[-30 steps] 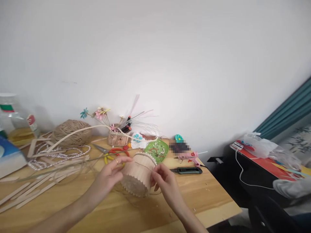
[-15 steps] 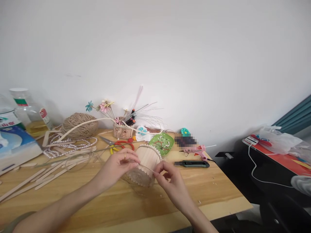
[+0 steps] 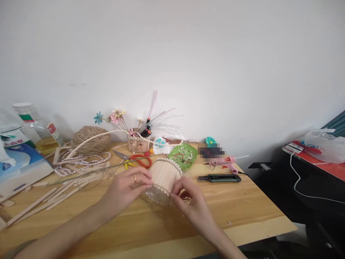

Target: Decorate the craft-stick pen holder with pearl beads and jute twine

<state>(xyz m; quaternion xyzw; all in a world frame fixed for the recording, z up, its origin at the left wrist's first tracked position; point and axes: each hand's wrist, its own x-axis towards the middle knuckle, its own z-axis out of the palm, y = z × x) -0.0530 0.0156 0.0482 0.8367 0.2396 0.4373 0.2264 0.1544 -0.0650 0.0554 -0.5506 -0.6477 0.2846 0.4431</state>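
Note:
A jar-like clear container clad in pale wooden craft sticks (image 3: 164,175) lies tilted on its side on the table, its clear end toward me. A band of twine rings the sticks near the far end. My left hand (image 3: 125,189), a gold ring on one finger, pinches a thin length of twine (image 3: 161,188) at the left of the near stick ends. Thumb and fingers of my right hand (image 3: 192,203) close on the same strand at the right side. The strand runs across the sticks between both hands, close to the scalloped tips.
Beyond the container lie red-and-yellow-handled scissors (image 3: 140,160) and a green dish (image 3: 194,153). A utility knife (image 3: 219,178) and pink glue gun (image 3: 230,165) are at right. Loose craft sticks (image 3: 40,207), bead strings (image 3: 83,158) and a twine ball (image 3: 91,139) occupy the left.
The strand between my hands has come down against the sticks near their tips. The container has tipped slightly, and the camera view has shifted a little.

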